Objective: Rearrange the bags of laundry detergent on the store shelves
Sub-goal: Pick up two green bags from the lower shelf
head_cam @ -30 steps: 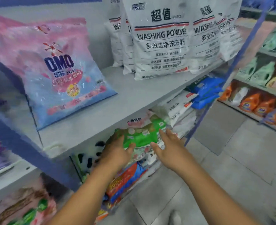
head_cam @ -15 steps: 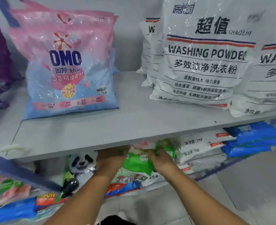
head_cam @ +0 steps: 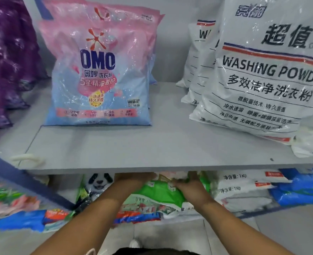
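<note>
1. Your two bare arms reach forward and down under the front edge of a grey upper shelf [head_cam: 152,144], toward the lower shelf beneath it.
2. Your left hand [head_cam: 133,179] sits at the left end of a green detergent bag [head_cam: 161,194]; its fingers are hidden under the upper shelf's front edge, so you cannot tell how they lie.
3. Your right hand [head_cam: 190,186] rests on the bag's right end, fingers curled over its top edge and gripping it.
4. The green detergent bag lies flat on top of a stack of other bags on the lower shelf, near that shelf's front edge, between your hands.
5. On the upper shelf, a pink and blue OMO bag [head_cam: 100,74] stands upright toward the back, left of the middle.
6. At the right end of the upper shelf, white washing powder bags [head_cam: 262,80] lean in a row, one behind another.
7. Purple bags [head_cam: 8,57] stand at the upper shelf's left end.
8. On the lower shelf, a panda-print bag [head_cam: 98,181] sits just left of your left forearm, and white 1Kg bags [head_cam: 244,188] and blue bags [head_cam: 303,190] lie stacked to the right.
</note>
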A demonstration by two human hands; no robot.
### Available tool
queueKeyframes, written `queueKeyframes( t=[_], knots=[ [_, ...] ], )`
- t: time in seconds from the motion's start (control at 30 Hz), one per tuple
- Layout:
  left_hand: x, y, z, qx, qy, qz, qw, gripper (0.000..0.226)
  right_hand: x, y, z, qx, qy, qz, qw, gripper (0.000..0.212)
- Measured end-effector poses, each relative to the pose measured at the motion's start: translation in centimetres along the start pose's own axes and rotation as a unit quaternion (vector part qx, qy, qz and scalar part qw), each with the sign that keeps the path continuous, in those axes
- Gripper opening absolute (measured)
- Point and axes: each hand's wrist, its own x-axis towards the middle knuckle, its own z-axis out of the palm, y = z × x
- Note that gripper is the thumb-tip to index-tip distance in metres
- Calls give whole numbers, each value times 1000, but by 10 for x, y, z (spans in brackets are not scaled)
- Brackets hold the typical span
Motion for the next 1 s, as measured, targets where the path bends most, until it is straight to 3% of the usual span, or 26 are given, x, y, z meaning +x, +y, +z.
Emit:
queueKeyframes(
  t=[0.03,0.1,0.13,0.23,0.33,0.5,0.53,0.6,0.67,0.7,0.77,0.83,1.0],
  knots=[
    [2,2,3,34,-28,-9,999,48,2,5,-3,-18,-24,-11,999,49],
    [-7,7,9,63,-20,-29,997,39,-5,8,-10,-51,-71,-41,995,79],
    [-9,3,13,58,14,-16,998,38,-11,4,-12,-57,-91,-51,993,83],
    [-32,-9,23,-62,95,-5,994,33,-16,-3,-12,-70,-147,-107,981,73],
    [-66,-18,25,-172,184,8,968,30,-26,-10,-7,-59,-151,-155,975,72],
    [-79,-37,31,-302,257,-31,917,47,-21,-22,0,-95,-167,-200,961,47],
    [-78,-39,34,-323,248,-38,912,57,-17,-19,-2,-98,-162,-188,964,39],
    [-69,-56,42,-361,249,-52,897,69,-4,-13,-12,-138,-70,-195,969,27],
    [-66,-56,46,-379,256,-59,887,49,10,-7,-29,-256,79,-215,939,25],
    [-65,-55,47,-371,264,-66,888,44,17,-4,-36,-312,113,-214,919,28],
    [-61,-52,50,-350,270,-75,894,52,32,2,-42,-358,115,-175,910,34],
    [-58,-47,50,-328,277,-71,900,63,45,4,-39,-317,114,-107,936,49],
    [-55,-45,49,-326,273,-75,902,65,51,-14,-35,-302,74,-30,950,72]
  ],
)
